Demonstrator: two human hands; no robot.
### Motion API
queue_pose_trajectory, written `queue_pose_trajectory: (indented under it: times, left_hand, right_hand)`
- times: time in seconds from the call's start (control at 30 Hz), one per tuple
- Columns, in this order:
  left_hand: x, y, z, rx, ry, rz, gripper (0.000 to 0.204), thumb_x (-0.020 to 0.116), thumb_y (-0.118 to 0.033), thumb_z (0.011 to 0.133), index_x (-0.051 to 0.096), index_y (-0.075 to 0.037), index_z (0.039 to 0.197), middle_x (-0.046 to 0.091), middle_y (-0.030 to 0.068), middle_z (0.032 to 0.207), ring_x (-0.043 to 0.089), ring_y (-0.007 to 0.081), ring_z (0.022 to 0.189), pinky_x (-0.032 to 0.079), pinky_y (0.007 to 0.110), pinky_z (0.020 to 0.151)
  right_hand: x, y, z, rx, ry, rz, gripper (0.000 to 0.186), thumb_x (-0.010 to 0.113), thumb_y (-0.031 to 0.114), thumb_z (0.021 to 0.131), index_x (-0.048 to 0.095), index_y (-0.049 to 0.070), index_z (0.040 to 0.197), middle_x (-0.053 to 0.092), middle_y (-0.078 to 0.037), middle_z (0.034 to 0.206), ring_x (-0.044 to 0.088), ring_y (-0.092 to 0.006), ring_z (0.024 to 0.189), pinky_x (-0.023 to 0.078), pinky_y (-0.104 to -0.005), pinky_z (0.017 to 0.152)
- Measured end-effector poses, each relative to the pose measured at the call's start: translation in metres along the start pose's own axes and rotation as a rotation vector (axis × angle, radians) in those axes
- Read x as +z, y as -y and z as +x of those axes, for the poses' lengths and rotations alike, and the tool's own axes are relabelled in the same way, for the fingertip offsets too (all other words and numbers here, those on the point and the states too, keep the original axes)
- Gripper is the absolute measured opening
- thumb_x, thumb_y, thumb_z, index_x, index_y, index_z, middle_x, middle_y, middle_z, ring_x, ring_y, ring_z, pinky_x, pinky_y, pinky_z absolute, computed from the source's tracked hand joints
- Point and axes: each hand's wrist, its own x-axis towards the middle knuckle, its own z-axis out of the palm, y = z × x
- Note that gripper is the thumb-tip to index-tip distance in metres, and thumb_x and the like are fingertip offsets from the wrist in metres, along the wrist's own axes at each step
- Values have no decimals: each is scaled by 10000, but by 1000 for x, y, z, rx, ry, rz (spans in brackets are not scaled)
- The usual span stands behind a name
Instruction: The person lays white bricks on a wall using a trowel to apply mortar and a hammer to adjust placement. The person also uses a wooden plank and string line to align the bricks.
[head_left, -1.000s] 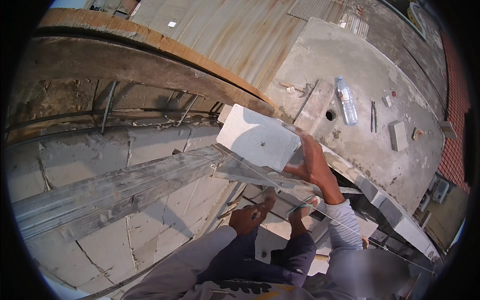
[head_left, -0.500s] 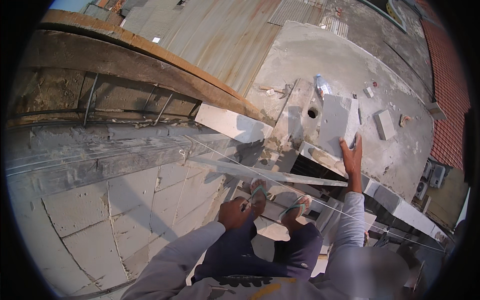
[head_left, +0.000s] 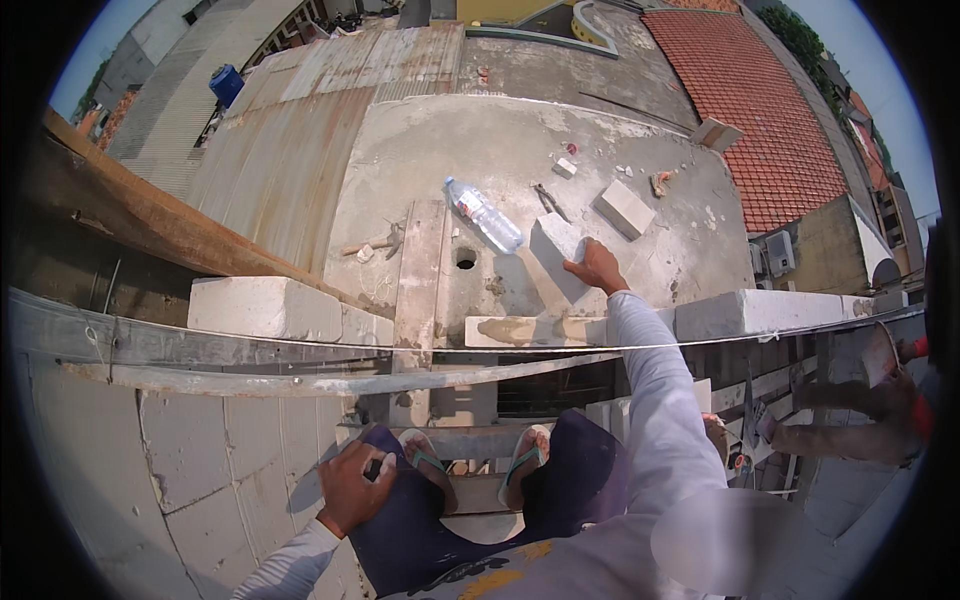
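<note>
My right hand [head_left: 598, 268] reaches out over the grey concrete slab [head_left: 680, 270] and grips a pale lightweight concrete block [head_left: 553, 262]. Its thumb is on the near left side; the other fingers are partly hidden behind the block's right side. Left of the block lies a clear plastic water bottle [head_left: 485, 215], and beyond it a pair of dark pliers [head_left: 550, 202]. My left hand [head_left: 352, 488] is at my knee, its fingers curled into a loose fist. Whatever it may hold is hidden.
A taut string [head_left: 560, 350] crosses in front of me, above a wooden strip [head_left: 330, 382]. Past it are a hole [head_left: 465, 259], a plank [head_left: 418, 270], a hammer [head_left: 375, 245] and another block [head_left: 625, 209]. Another person's legs [head_left: 850, 440] are at the right.
My view has swung right and levelled out. My right hand now grips the block farther along, and the block looks tilted. The left hand stays curled near my knee.
</note>
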Motion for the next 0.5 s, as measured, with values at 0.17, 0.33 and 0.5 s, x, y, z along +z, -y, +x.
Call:
queue_pose_trajectory:
  times: [0.17, 0.33, 0.5]
  left_hand:
    - [14, 18, -18, 56, -191, 91, 165, 823, -240, 814, 722, -109, 822, 615, 60, 724, 621, 256, 565, 480, 386, 534]
    - [10, 32, -22, 136, -222, 75, 158, 845, -214, 786, 737, -108, 834, 640, 62, 752, 640, 245, 597, 502, 370, 555]
    - [7, 35, -42, 175, -244, 79, 150, 838, -213, 796, 753, -113, 869, 663, 53, 785, 679, 253, 668, 541, 366, 596]
  right_hand:
    - [29, 17, 48, -311, 86, -315, 648, 845, 450, 742, 649, 43, 1206, 714, -217, 1193, 679, -413, 1112, 589, -493, 919]
    - [98, -43, 71, -281, 260, -315, 775, 905, 455, 663, 658, 106, 1310, 695, -185, 1277, 671, -399, 1184, 546, -484, 1043]
    - [124, -66, 83, -278, 171, -281, 589, 856, 274, 733, 677, 60, 1252, 659, -194, 1297, 631, -395, 1190, 534, -485, 1031]
